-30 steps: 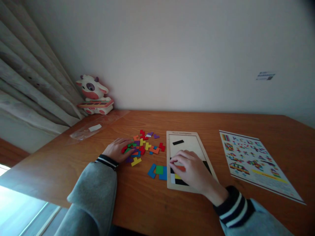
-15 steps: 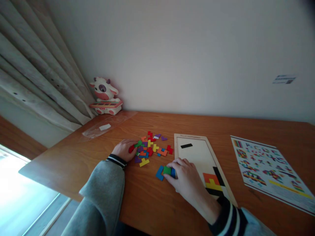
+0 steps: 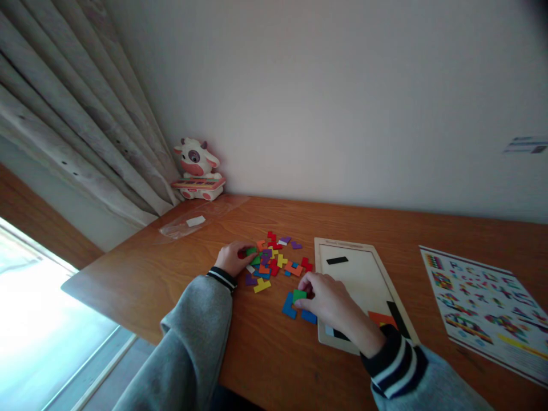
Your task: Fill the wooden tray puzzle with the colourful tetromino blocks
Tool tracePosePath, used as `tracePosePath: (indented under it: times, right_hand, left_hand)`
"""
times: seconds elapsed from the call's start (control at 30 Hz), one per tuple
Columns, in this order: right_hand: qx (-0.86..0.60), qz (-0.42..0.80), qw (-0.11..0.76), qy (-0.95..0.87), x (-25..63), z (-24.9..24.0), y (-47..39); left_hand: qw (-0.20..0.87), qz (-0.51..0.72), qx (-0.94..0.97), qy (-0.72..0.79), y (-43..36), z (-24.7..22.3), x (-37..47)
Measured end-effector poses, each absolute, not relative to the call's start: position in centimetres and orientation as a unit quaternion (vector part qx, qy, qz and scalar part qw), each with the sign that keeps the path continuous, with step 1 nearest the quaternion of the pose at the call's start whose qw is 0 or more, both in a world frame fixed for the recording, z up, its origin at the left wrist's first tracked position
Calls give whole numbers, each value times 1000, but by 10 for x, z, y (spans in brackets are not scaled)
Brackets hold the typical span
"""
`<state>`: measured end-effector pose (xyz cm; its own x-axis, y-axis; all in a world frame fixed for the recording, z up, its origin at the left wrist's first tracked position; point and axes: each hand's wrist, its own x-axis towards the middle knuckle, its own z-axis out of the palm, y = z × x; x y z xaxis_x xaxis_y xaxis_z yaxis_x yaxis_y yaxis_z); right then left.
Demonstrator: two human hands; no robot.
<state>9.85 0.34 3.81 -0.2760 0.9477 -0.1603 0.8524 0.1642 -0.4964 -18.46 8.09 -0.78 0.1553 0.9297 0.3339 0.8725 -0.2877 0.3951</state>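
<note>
My left hand (image 3: pixel 234 258) rests at the left edge of a pile of small coloured puzzle pieces, its fingers curled around something too hidden to name; a green piece (image 3: pixel 256 259) lies by its fingertips. Between the thumb and fingers of my right hand (image 3: pixel 322 295) is a green block (image 3: pixel 299 295). Just beneath and beside it lie two blue pieces, one on the left (image 3: pixel 289 306) and one on the right (image 3: pixel 309 317). Right of them is the wooden tray (image 3: pixel 358 268), holding a black bar (image 3: pixel 337 260) and an orange piece (image 3: pixel 379 318), partly covered by my right arm.
A printed pattern sheet (image 3: pixel 483 308) lies on the right of the wooden table (image 3: pixel 257 354). Clear plastic wrapping (image 3: pixel 177 228) and a cow toy with a keyboard (image 3: pixel 199 171) are at the back left, near the curtain. A wall runs behind.
The view has shifted, so most things appear further right. My right hand has drawn the green block up from between the blue pieces. My left hand has moved slightly against the pile.
</note>
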Motion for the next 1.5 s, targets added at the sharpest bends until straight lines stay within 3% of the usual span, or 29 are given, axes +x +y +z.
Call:
tracePosePath:
  times: [0.17, 0.33, 0.5, 0.6, 0.87, 1.07, 1.5]
  right_hand:
    - [-578, 271, 142, -756, 98, 30, 5]
    - [-540, 285, 275, -743, 127, 23, 14]
    - [-578, 200, 390, -689, 194, 10, 24]
    - [-607, 173, 414, -656, 230, -1, 22]
    - [-594, 197, 375, -684, 252, -15, 0]
    - [-588, 203, 392, -678, 258, -25, -4]
    - [-561, 260, 362, -697, 242, -16, -15]
  left_hand:
    - [22, 261, 772, 579, 81, -7, -177]
    - [-10, 250, 769, 589, 80, -6, -174]
    - [-24, 240, 729, 641, 81, -7, -175]
    - [-18, 225, 707, 671, 82, -7, -178]
    - [12, 230, 708, 667, 83, -7, -182]
    - [14, 236, 705, 669, 82, -7, -185]
    - [53, 270, 707, 651, 85, -10, -178]
